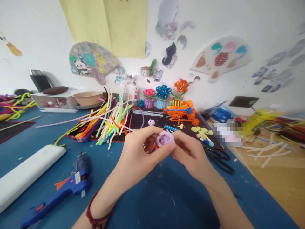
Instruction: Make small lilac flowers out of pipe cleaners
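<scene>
Both my hands meet above the blue table mat [166, 197], pinching a small lilac pipe-cleaner flower [165, 138] between them. My left hand [139, 152] grips its left side with thumb and fingers closed; a dark red cord sits on that wrist. My right hand [190, 152] holds the flower's right side with fingers curled round it. A second small lilac flower piece [151, 122] lies on the black mat just beyond.
A blue glue gun [64, 187] lies at the front left beside a long white case [26, 175]. A heap of coloured pipe cleaners [105, 122] spreads behind my hands. Black scissors [219, 157] lie to the right. Small potted pipe-cleaner flowers [163, 95] stand by the wall.
</scene>
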Demonstrator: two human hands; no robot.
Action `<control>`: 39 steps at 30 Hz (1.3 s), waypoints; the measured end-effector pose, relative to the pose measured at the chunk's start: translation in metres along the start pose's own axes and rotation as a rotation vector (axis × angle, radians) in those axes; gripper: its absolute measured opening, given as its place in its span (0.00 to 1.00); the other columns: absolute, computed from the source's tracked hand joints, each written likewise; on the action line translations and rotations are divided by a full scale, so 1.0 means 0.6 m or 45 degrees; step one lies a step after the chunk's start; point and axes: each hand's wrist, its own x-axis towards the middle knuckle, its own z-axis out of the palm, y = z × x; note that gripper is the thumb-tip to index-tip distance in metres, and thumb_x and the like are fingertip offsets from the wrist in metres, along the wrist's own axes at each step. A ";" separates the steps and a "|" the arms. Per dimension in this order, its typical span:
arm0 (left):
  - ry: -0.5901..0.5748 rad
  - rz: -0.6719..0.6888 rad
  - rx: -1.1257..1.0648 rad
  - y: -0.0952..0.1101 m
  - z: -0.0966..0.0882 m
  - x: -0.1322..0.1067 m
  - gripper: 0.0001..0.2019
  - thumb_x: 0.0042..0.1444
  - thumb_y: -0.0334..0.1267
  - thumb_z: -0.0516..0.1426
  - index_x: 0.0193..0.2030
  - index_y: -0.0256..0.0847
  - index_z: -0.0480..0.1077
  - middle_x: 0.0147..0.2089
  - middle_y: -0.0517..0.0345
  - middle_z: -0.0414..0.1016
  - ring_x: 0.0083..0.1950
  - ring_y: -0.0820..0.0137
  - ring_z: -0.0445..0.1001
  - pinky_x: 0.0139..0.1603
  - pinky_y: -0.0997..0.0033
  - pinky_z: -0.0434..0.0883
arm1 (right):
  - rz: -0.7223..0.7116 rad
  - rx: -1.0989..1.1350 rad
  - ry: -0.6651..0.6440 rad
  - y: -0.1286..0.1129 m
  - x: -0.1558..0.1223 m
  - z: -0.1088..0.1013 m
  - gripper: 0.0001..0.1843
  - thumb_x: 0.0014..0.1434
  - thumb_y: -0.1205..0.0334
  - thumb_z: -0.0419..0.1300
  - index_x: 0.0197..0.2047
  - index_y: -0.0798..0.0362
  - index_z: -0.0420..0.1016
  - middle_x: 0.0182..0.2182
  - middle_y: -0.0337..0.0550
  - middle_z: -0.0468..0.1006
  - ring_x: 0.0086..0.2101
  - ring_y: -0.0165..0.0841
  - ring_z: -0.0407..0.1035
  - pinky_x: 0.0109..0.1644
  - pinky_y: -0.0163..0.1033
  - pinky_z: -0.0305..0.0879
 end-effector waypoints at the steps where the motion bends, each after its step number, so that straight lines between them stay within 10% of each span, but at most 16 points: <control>1: 0.002 -0.004 0.007 0.000 0.000 0.000 0.08 0.54 0.40 0.63 0.36 0.38 0.74 0.26 0.62 0.71 0.24 0.78 0.63 0.23 0.78 0.60 | -0.026 -0.048 0.010 0.002 0.000 0.000 0.15 0.66 0.52 0.55 0.33 0.53 0.72 0.23 0.35 0.63 0.23 0.25 0.55 0.24 0.32 0.50; 10: -0.051 -0.002 -0.011 -0.008 -0.004 0.004 0.10 0.56 0.42 0.62 0.40 0.38 0.74 0.28 0.61 0.72 0.24 0.77 0.63 0.24 0.77 0.62 | -0.107 -0.195 0.104 0.004 0.000 0.004 0.10 0.65 0.57 0.56 0.37 0.52 0.75 0.25 0.37 0.70 0.24 0.28 0.60 0.26 0.32 0.54; 16: 0.192 0.341 0.386 -0.011 -0.017 0.004 0.06 0.57 0.38 0.62 0.38 0.39 0.71 0.32 0.59 0.73 0.29 0.75 0.67 0.30 0.75 0.64 | -0.212 -0.453 0.401 0.014 0.004 0.003 0.08 0.63 0.64 0.56 0.33 0.52 0.74 0.24 0.37 0.71 0.22 0.28 0.60 0.25 0.33 0.55; 25: -0.192 0.219 0.479 -0.014 -0.024 0.002 0.09 0.60 0.32 0.53 0.28 0.38 0.64 0.22 0.65 0.62 0.22 0.78 0.60 0.26 0.76 0.57 | -0.640 -1.137 0.309 0.041 0.010 -0.008 0.11 0.67 0.66 0.53 0.37 0.53 0.75 0.25 0.40 0.72 0.26 0.29 0.63 0.31 0.35 0.55; 39: -0.358 0.226 0.439 -0.016 -0.019 0.006 0.12 0.61 0.31 0.51 0.25 0.38 0.60 0.20 0.68 0.55 0.21 0.80 0.52 0.24 0.76 0.51 | -0.636 -1.118 0.289 0.042 0.008 -0.007 0.11 0.66 0.69 0.51 0.36 0.54 0.74 0.27 0.42 0.73 0.28 0.31 0.66 0.34 0.37 0.58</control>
